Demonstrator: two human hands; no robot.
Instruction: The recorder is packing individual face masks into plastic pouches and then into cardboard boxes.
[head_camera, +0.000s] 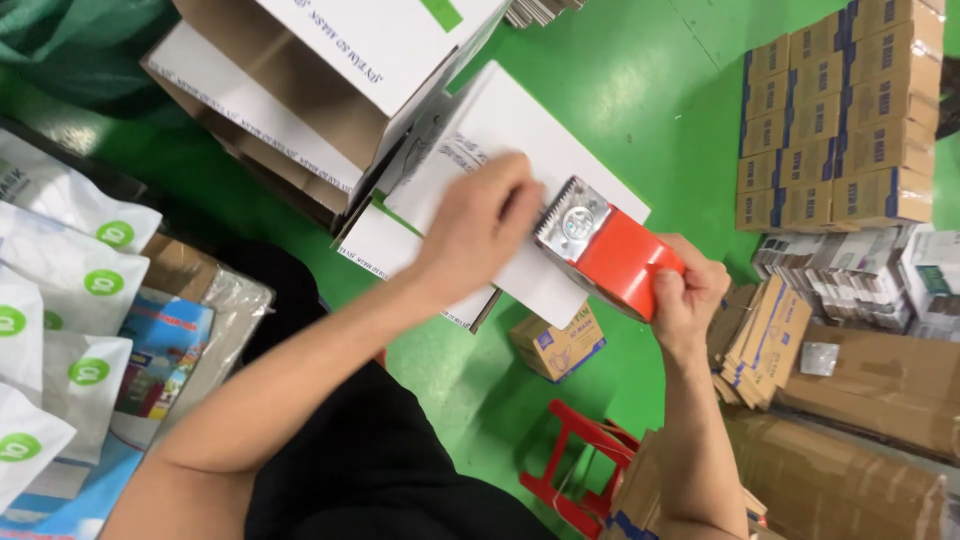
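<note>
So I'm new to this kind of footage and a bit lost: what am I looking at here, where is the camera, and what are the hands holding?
The one picture comes from a camera worn on a person's head, looking down at their own two bare hands. There is no machine here.

The right hand grips a red tape dispenser with a toothed metal blade at its front. The left hand lies flat on a white cardboard box flap, right beside the blade. The box is open, brown inside.

Below is a green floor. On it stand stacked small brown cartons at the right, a single small carton under the hands, and a red stool. At the left lie white pouches with green round marks.
</note>
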